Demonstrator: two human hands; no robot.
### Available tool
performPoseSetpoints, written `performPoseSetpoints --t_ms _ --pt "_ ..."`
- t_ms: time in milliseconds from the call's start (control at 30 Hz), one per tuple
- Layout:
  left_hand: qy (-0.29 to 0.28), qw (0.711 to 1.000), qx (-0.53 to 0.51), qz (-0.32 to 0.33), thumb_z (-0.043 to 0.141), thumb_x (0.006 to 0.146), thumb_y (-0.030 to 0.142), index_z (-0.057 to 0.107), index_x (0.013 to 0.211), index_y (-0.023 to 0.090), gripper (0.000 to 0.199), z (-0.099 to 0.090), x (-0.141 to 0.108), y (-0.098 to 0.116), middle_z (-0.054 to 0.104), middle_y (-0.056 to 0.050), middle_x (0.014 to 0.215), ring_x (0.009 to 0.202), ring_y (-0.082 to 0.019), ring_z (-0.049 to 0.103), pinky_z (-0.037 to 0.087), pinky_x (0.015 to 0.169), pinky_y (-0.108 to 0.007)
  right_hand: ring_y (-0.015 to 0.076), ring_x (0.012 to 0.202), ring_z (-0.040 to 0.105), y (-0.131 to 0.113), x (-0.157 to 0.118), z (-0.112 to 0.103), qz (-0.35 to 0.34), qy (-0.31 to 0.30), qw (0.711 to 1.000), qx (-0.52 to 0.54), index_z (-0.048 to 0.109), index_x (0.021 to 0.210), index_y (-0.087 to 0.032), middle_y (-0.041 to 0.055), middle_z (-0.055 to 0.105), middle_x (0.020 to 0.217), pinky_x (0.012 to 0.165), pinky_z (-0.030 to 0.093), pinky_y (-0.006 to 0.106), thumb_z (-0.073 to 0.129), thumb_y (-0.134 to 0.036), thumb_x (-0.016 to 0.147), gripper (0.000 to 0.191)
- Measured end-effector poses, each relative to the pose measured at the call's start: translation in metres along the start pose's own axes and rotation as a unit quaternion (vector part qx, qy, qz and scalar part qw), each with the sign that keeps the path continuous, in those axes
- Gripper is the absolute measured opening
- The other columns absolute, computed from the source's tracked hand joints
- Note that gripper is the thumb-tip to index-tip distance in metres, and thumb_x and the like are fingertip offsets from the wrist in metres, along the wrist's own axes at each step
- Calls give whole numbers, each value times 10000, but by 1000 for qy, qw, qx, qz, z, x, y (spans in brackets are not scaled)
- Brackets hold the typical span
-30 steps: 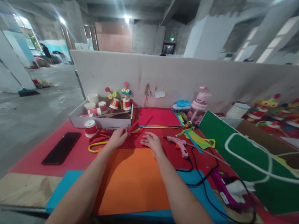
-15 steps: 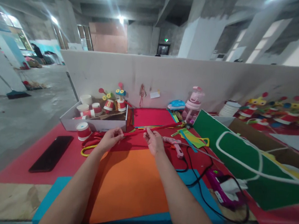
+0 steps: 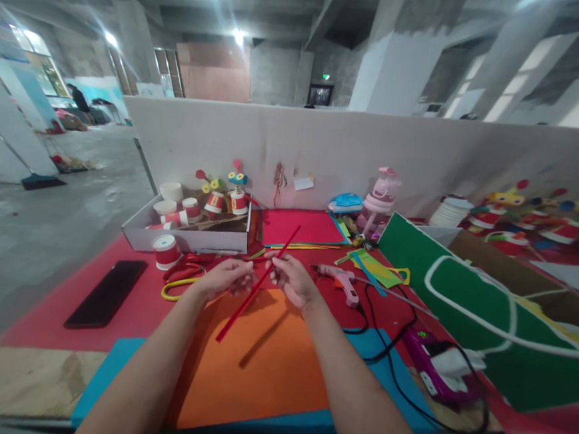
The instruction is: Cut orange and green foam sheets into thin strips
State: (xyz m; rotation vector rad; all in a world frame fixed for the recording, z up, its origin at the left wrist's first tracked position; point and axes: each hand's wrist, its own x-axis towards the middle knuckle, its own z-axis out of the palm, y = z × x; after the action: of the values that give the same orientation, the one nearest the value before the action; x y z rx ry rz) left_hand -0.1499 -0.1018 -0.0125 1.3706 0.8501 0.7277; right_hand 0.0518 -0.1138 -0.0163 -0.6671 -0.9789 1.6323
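A long thin red strip (image 3: pixel 242 307) runs slantwise above the orange sheet (image 3: pixel 257 368), its far end pointing toward the red sheets (image 3: pixel 301 226). My left hand (image 3: pixel 225 279) and my right hand (image 3: pixel 292 279) both pinch it near its middle, held off the table. Its lower end hangs over the orange sheet, where it casts a shadow.
A white box (image 3: pixel 188 236) of paper-cup figures stands at the back left, a cup (image 3: pixel 166 251) and scissors (image 3: pixel 179 276) before it. A black phone (image 3: pixel 107 293) lies left. A pink glue gun (image 3: pixel 342 283), black cables, a purple glue gun (image 3: pixel 432 372) and a green board (image 3: pixel 468 304) lie right.
Both hands have lifted the red strip off the table and turned it from lying sideways to slanting toward me; the hands moved closer together.
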Motion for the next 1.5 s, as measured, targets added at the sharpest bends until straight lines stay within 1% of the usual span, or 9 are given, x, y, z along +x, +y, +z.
performPoseSetpoints --t_ms 133,333,433,633,700,900,1067,1233,1500 --pt "-36 999 35 -8 743 717 613 690 790 123 498 13 3 -6 472 58 531 398 -28 322 194 391 -189 81 564 541 12 1 6 -6 -44 997 -58 680 944 -183 -23 652 711 536 421 205 787 -352 700 315" --pt "-45 998 37 -35 701 751 618 720 904 124 518 13 1 -5 515 50 539 372 -27 297 175 376 -195 88 579 573 9 0 -1 26 -89 994 -56 686 1023 -171 -28 641 668 576 427 211 755 -313 733 330" --pt "-39 997 40 -49 710 741 607 714 904 124 509 13 2 -6 553 38 545 364 -27 297 170 365 -191 91 571 570 9 0 -4 35 -87 994 -53 685 1024 -170 -27 645 664 575 436 218 751 -286 715 337" --pt "7 998 50 -48 746 705 591 687 794 125 478 13 8 -12 509 57 506 358 -27 307 195 357 -186 93 529 557 21 8 -10 24 -31 993 -107 691 928 -155 -23 627 579 521 402 203 755 -346 702 303" --pt "-3 997 42 -57 756 705 572 688 813 131 459 14 7 -12 488 67 499 357 -30 328 218 357 -182 93 529 562 21 9 -13 26 -27 992 -119 696 883 -153 -22 629 575 528 415 204 761 -348 681 288" --pt "-90 993 21 -78 801 694 495 693 897 140 423 17 2 -8 512 63 573 364 -30 393 240 347 -172 99 565 576 15 7 -18 42 -66 987 -139 710 848 -150 9 681 674 565 457 227 776 -345 676 268" --pt "-73 995 -12 -66 711 767 581 690 913 133 472 11 2 -10 529 45 582 395 -39 436 280 359 -163 97 561 563 18 8 -17 5 -53 987 -149 726 904 -151 -13 648 637 568 433 225 793 -403 685 341" --pt "-79 993 -1 -84 817 681 486 687 839 136 406 10 3 -13 519 58 546 368 -40 432 248 333 -164 100 561 558 20 7 -12 -3 -72 980 -184 739 901 -153 -7 662 660 545 406 218 786 -417 695 338" --pt "-53 996 -19 -70 841 624 499 676 764 134 424 10 7 -14 554 41 550 371 -39 435 270 346 -168 84 550 530 16 4 -6 -3 -74 984 -164 710 876 -159 -19 633 659 527 403 205 791 -471 717 359"
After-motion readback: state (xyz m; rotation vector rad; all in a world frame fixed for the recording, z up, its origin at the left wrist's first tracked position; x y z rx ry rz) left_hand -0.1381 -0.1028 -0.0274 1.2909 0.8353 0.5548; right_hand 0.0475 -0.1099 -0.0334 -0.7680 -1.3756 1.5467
